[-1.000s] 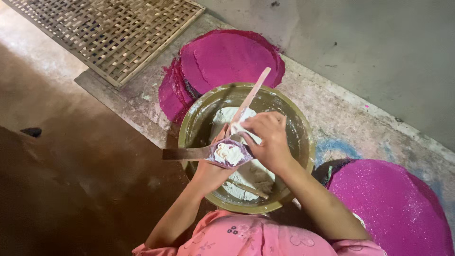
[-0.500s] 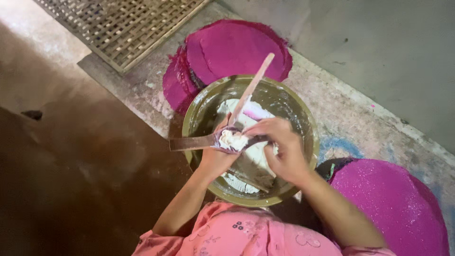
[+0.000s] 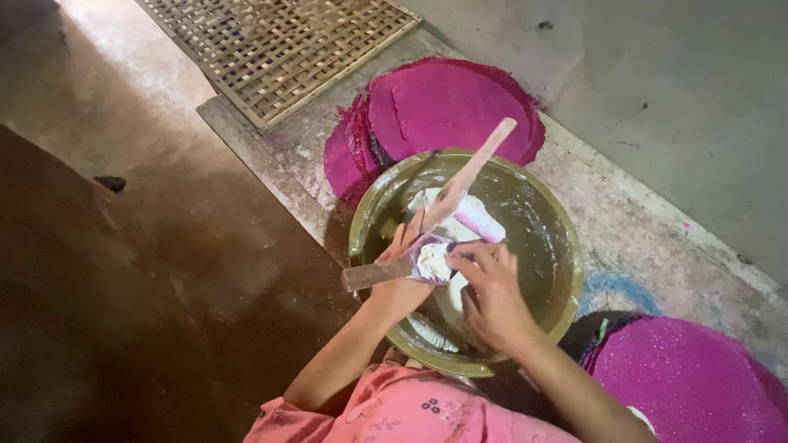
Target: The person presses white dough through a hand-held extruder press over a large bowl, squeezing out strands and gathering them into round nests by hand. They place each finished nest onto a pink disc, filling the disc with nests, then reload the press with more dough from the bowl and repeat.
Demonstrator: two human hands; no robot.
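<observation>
L hand (image 3: 400, 279) holds a flat scoop (image 3: 410, 264) w/ white paste over the big bowl (image 3: 558, 271), fingers closed round it. R hand (image 3: 491, 297) pinches at the paste. Pink stick (image 3: 476, 171) leans in bowl. Pink sheets (image 3: 451, 107) behind.

bare floor (image 3: 164, 271) lies open left of the bowl (image 3: 566, 271). magenta sheets (image 3: 460, 107) crowd its far rim, a magenta disc (image 3: 689, 385) its right; the woven mat (image 3: 279, 41) lies beyond.
</observation>
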